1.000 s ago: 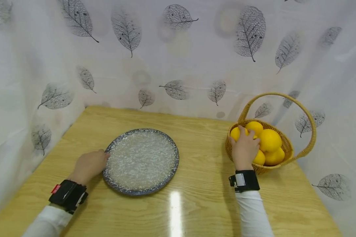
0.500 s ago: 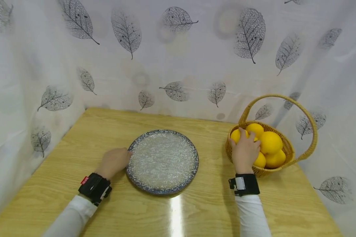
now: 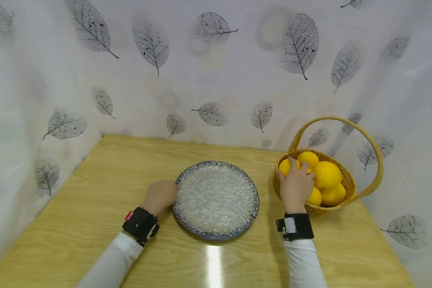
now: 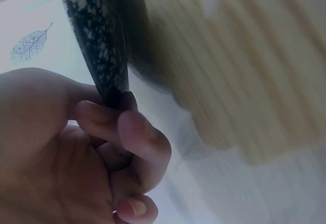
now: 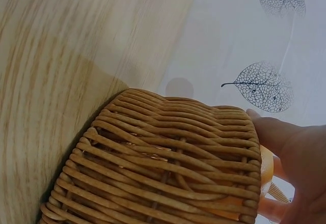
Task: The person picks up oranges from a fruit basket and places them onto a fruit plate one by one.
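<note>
My left hand (image 3: 161, 197) grips the left rim of a round speckled grey plate (image 3: 216, 200) with a dark blue edge. In the left wrist view the fingers (image 4: 145, 137) curl at the dark rim (image 4: 99, 35). My right hand (image 3: 297, 187) reaches over the near left side of a wicker basket (image 3: 349, 176), its fingers curled over an orange (image 3: 285, 167) inside. The right wrist view shows the basket's woven wall (image 5: 163, 158), with the thumb by its rim; the fingertips are partly hidden behind it. More oranges (image 3: 327, 175) lie beside that hand.
The basket's tall arched handle (image 3: 376, 160) rises on the right. Under everything is a light wooden table (image 3: 137, 160), with a leaf-printed white curtain (image 3: 216, 72) behind and at the sides. A strip of light reflects near the table's front.
My left hand has moved the plate to the right across the table, towards the basket. The right hand stays at the oranges with little visible movement.
</note>
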Motion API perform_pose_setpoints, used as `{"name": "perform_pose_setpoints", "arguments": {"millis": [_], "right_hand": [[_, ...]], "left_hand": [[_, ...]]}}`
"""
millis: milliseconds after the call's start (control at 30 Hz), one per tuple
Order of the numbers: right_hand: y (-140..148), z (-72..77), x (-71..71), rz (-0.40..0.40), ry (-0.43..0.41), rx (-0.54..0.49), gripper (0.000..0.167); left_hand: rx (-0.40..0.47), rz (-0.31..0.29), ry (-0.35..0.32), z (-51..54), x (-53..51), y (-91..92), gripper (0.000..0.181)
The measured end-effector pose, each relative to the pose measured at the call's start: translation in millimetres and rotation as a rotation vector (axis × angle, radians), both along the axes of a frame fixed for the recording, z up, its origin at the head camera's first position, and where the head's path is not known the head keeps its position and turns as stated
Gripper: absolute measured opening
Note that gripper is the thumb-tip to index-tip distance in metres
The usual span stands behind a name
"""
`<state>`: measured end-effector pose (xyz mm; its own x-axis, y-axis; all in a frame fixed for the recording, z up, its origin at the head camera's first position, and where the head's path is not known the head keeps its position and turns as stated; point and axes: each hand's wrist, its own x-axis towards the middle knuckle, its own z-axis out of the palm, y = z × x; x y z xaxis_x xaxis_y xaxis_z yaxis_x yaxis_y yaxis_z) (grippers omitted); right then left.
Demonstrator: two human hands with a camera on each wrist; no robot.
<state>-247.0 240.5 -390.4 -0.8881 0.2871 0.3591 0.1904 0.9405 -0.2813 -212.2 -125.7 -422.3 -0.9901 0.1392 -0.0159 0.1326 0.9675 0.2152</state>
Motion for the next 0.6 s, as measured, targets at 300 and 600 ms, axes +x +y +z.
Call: {"name": "perform_pose_setpoints", "arguments": {"millis": [300, 600], "right_hand": [[0, 0.5, 1.3, -0.002, 0.011, -0.013, 0.058], [0, -0.3, 0.6, 0.004, 0.015, 0.005, 0.058]], "left_hand": [[0.010, 0.062, -0.038, 2.9, -10.3, 23.1, 0.032], [0.050, 0.068, -0.065, -0.7, -14.0, 36.1, 0.030]]}}
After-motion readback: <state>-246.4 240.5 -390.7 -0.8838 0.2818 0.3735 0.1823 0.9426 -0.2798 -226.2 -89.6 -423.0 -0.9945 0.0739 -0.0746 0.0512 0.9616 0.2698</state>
